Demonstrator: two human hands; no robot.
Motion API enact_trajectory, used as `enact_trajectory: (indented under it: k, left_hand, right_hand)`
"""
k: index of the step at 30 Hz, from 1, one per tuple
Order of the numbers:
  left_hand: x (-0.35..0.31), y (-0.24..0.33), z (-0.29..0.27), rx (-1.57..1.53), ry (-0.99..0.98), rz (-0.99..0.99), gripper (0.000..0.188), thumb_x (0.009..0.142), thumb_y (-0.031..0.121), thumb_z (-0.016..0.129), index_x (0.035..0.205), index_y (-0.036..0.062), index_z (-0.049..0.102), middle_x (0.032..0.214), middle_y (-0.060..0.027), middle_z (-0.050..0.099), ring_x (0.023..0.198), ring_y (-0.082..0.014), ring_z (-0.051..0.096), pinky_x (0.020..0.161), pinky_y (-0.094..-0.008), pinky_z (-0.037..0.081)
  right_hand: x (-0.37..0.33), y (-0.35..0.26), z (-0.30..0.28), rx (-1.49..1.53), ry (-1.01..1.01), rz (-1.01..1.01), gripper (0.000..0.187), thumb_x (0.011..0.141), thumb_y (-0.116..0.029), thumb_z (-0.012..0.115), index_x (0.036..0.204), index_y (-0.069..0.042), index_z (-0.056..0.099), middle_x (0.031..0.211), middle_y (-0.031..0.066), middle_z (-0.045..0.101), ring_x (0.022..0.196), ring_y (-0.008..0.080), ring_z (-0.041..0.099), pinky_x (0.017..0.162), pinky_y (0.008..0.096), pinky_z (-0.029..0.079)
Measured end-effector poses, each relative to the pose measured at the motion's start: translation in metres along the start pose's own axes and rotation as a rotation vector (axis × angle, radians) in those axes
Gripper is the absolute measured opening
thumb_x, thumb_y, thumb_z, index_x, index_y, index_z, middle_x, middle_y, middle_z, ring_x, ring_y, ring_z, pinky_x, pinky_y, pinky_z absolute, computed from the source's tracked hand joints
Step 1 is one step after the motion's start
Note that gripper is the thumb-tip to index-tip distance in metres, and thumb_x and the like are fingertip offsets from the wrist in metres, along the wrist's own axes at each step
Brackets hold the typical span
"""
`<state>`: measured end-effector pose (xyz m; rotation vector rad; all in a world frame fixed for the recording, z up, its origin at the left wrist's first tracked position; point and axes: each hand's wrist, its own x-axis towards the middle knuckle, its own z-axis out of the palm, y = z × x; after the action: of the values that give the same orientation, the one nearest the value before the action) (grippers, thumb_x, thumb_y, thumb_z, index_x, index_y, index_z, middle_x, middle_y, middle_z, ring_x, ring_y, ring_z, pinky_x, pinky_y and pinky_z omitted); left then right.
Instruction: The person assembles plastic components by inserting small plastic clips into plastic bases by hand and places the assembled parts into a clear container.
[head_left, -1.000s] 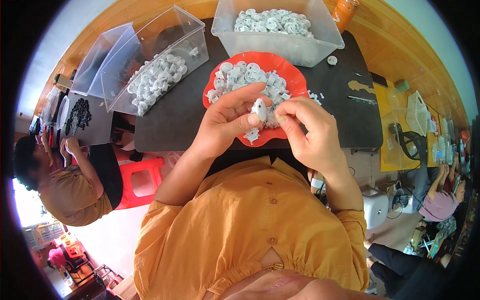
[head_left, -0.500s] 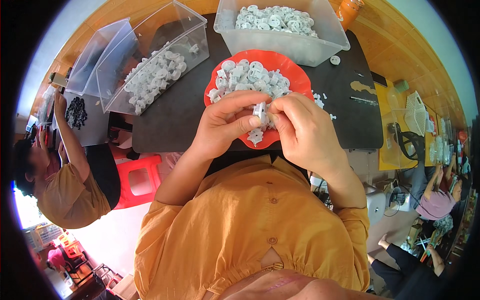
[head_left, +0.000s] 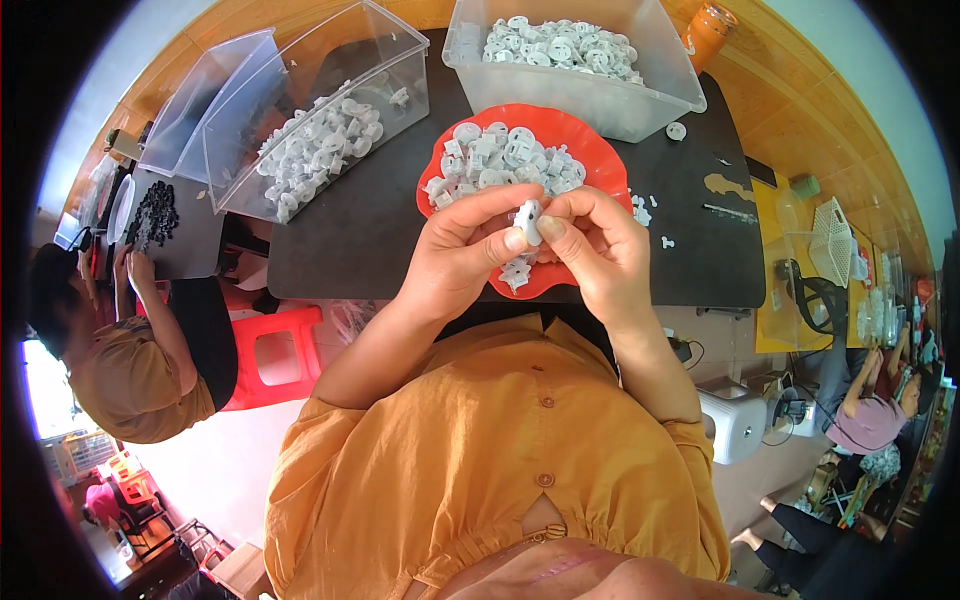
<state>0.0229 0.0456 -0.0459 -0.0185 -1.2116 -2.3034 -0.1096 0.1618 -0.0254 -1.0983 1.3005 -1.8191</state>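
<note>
Upper left, a clear plastic bin holds white pieces. At frame centre, the left hand pinches 1 small white plastic part over a red scalloped dish, the right hand pinching its right side too.

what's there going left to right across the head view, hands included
Black pieces → partly filled clear bin → left hand → white part → right hand → orange container → white basket
</note>
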Motion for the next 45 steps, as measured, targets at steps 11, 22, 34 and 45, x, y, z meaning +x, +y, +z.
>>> enact_trajectory:
  k: [11,22,34,45]
  left_hand:
    - [-0.003,0.0,-0.003,0.188,0.015,0.078,0.036,0.093,-0.001,0.065,0.128,0.0021,0.063,0.116,-0.0055,0.058,0.098,-0.015,0.059,0.082,-0.0282,0.05]
    - [0.023,0.127,-0.072,1.295,0.592,0.605,0.035,0.089,0.007,0.072,0.124,0.0046,0.068,0.112,-0.0036,0.066,0.098,-0.0098,0.061,0.085,-0.0249,0.05]
    - [0.053,0.082,-0.052,1.775,-0.143,0.429,0.026,0.085,0.014,0.072,0.109,0.005,0.071,0.108,-0.0115,0.066,0.102,-0.029,0.061,0.091,-0.0377,0.048]
    - [0.054,0.043,-0.033,1.936,-0.39,0.257,0.024,0.078,0.011,0.074,0.101,0.0045,0.07,0.107,-0.0104,0.062,0.104,-0.0307,0.055,0.093,-0.0399,0.047]
  right_hand:
    - [-0.004,0.011,0.005,0.366,-0.005,0.087,0.011,0.094,-0.007,0.067,0.101,0.0,0.062,0.091,0.0053,0.067,0.078,0.0113,0.065,0.067,0.0248,0.054]
    - [-0.069,0.021,-0.111,-1.268,0.164,-0.175,0.03,0.075,-0.014,0.081,0.1,-0.002,0.07,0.096,0.009,0.064,0.09,0.0267,0.061,0.079,0.038,0.05]
    - [-0.11,0.036,-0.129,-1.249,-0.095,-0.531,0.029,0.069,0.002,0.076,0.096,-0.007,0.071,0.094,0.0039,0.064,0.086,0.0268,0.06,0.075,0.0383,0.049]
    - [-0.071,0.012,-0.083,-0.542,0.265,-0.279,0.014,0.086,0.007,0.069,0.099,0.002,0.067,0.09,0.0093,0.066,0.075,0.0143,0.063,0.063,0.0248,0.05]
